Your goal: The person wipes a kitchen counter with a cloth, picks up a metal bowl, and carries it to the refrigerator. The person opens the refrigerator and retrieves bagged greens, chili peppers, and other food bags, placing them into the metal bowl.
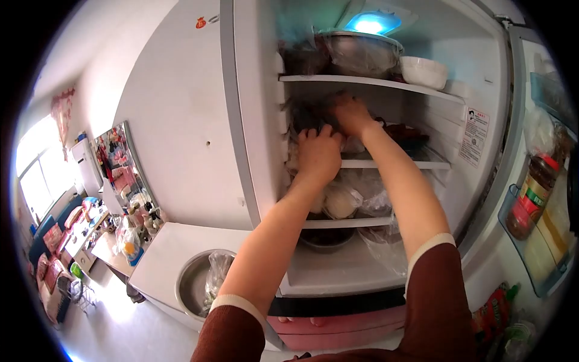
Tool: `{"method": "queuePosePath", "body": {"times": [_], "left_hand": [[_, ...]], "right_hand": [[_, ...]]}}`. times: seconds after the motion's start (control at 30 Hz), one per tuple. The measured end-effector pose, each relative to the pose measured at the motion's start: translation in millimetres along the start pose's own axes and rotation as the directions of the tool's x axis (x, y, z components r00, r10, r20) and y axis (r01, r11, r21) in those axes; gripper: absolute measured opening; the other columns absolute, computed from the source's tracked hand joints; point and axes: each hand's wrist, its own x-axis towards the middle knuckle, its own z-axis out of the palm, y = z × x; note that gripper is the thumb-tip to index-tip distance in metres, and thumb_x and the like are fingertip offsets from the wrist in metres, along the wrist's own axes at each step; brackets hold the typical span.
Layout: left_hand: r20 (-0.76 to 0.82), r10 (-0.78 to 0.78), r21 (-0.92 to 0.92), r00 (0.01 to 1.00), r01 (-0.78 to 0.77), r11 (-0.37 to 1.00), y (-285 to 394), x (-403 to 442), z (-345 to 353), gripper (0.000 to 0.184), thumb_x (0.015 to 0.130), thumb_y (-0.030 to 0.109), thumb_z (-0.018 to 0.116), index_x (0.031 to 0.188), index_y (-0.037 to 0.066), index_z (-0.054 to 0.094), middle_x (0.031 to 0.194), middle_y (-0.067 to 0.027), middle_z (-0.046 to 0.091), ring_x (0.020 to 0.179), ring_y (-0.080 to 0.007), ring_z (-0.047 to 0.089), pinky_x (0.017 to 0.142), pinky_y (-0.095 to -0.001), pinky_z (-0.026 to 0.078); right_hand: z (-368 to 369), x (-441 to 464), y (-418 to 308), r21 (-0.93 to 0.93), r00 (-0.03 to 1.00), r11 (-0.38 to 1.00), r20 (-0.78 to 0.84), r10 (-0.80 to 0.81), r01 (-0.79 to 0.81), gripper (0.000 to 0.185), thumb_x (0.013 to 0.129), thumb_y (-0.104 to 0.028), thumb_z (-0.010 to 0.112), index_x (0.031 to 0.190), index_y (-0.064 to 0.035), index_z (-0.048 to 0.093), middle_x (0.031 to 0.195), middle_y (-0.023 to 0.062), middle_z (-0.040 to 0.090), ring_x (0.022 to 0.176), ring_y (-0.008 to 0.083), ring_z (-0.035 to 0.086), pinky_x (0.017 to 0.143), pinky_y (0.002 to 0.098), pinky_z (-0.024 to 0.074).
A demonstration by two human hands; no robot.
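Observation:
Both hands reach into the open fridge at the shelf (392,163) below the top one. My left hand (318,152) has its fingers curled over the front of a dark plastic bag (307,114). Farther back and to the right, my right hand (351,113) is closed at the same bag, its fingertips partly hidden and a little blurred. What the bag contains cannot be made out. Beside my right wrist, some dark reddish-brown food (405,134) lies on this shelf.
Above are a metal pot (362,54) under plastic film and a white bowl (424,72). Bagged food (342,200) fills the lower shelf. The open door at right holds a red-capped jar (534,193). At lower left, a metal basin (192,283) with a plastic bag stands on a white cabinet.

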Motion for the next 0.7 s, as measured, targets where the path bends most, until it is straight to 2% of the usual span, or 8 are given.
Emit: {"method": "queuePosePath", "body": {"times": [0.13, 0.2, 0.3, 0.43, 0.5, 0.53, 0.6, 0.7], "left_hand": [[0.054, -0.025, 0.032, 0.998, 0.023, 0.999, -0.1, 0.8, 1.9, 0.032, 0.074, 0.008, 0.054, 0.105, 0.008, 0.058, 0.104, -0.0115, 0.056, 0.094, -0.0325, 0.054, 0.091, -0.0474, 0.034], [-0.037, -0.082, 0.032, 0.996, 0.083, 0.996, 1.3, 1.4, 6.4, 0.041, 0.075, 0.011, 0.054, 0.116, 0.01, 0.051, 0.108, -0.011, 0.056, 0.096, -0.0317, 0.054, 0.092, -0.0479, 0.033], [-0.043, -0.104, 0.071, 0.994, 0.107, 0.992, 3.3, 2.5, 9.2, 0.045, 0.076, 0.014, 0.055, 0.12, 0.01, 0.048, 0.111, -0.0094, 0.056, 0.097, -0.0308, 0.054, 0.092, -0.0482, 0.032], [0.018, -0.075, 0.07, 0.997, 0.074, 0.995, 4.3, 2.3, 0.7, 0.042, 0.076, 0.017, 0.057, 0.117, 0.013, 0.051, 0.108, -0.0082, 0.057, 0.097, -0.0299, 0.054, 0.092, -0.0479, 0.032], [0.098, -0.045, 0.047, 0.994, 0.041, 0.998, 4.4, 2.3, -3.3, 0.039, 0.075, 0.018, 0.058, 0.115, 0.017, 0.054, 0.109, -0.0069, 0.056, 0.097, -0.0295, 0.054, 0.092, -0.0474, 0.033], [0.102, -0.043, 0.044, 0.994, 0.039, 0.998, 4.9, 1.6, -2.8, 0.039, 0.075, 0.018, 0.058, 0.115, 0.017, 0.054, 0.109, -0.0069, 0.056, 0.097, -0.0295, 0.054, 0.092, -0.0474, 0.033], [0.054, -0.067, -0.024, 0.996, 0.068, 0.997, 5.0, 1.6, -4.0, 0.031, 0.075, 0.016, 0.059, 0.106, 0.017, 0.059, 0.112, -0.0064, 0.052, 0.101, -0.0294, 0.05, 0.092, -0.0471, 0.034], [-0.082, -0.012, -0.05, 0.997, 0.008, 0.999, 6.8, -0.6, -9.6, 0.022, 0.075, 0.014, 0.06, 0.097, 0.013, 0.062, 0.115, -0.0072, 0.047, 0.107, -0.0294, 0.045, 0.091, -0.0479, 0.035]], "right_hand": [[19.8, 10.5, 6.8, 0.053, 0.979, 0.99, 0.166, 0.12, -0.13, 0.024, 0.075, -0.01, 0.058, 0.098, -0.0105, 0.067, 0.118, 0.0109, 0.056, 0.114, 0.0309, 0.049, 0.092, 0.0441, 0.0402], [25.3, 11.7, 23.0, 0.29, 0.887, 0.838, 0.178, 0.427, -0.461, 0.024, 0.076, -0.013, 0.058, 0.097, -0.0102, 0.067, 0.102, 0.014, 0.063, 0.098, 0.0345, 0.058, 0.084, 0.0442, 0.0456], [26.6, -4.3, 46.1, 0.579, 0.792, 0.663, -0.047, 0.608, -0.475, 0.022, 0.077, -0.012, 0.056, 0.095, -0.0069, 0.067, 0.091, 0.017, 0.065, 0.087, 0.0364, 0.062, 0.077, 0.0432, 0.049], [28.3, -16.6, 67.6, 0.697, 0.766, 0.579, -0.066, 0.64, -0.424, 0.022, 0.079, -0.012, 0.053, 0.096, -0.0058, 0.067, 0.091, 0.017, 0.065, 0.086, 0.0328, 0.062, 0.075, 0.0402, 0.0488], [26.9, -26.9, 68.7, 0.978, 0.668, 0.008, 0.137, 0.732, -0.209, 0.021, 0.082, -0.013, 0.053, 0.096, -0.0057, 0.067, 0.09, 0.016, 0.065, 0.084, 0.0309, 0.062, 0.076, 0.0372, 0.0469], [25.3, -32.7, 65.0, 0.977, 0.665, 0.006, 0.14, 0.734, -0.213, 0.021, 0.082, -0.013, 0.053, 0.096, -0.0057, 0.067, 0.09, 0.016, 0.065, 0.084, 0.0309, 0.062, 0.076, 0.0372, 0.0469], [23.6, -39.0, 58.6, 0.959, 0.463, 0.141, -0.012, 0.886, -0.246, 0.021, 0.083, -0.015, 0.056, 0.095, -0.0018, 0.066, 0.085, 0.0143, 0.065, 0.08, 0.025, 0.061, 0.075, 0.0324, 0.0448], [34.8, -41.4, 56.1, 0.946, 0.501, 0.31, -0.223, 0.836, -0.097, 0.02, 0.083, -0.015, 0.058, 0.094, -0.0002, 0.066, 0.084, 0.0122, 0.065, 0.081, 0.0208, 0.059, 0.075, 0.0307, 0.0441]]}}
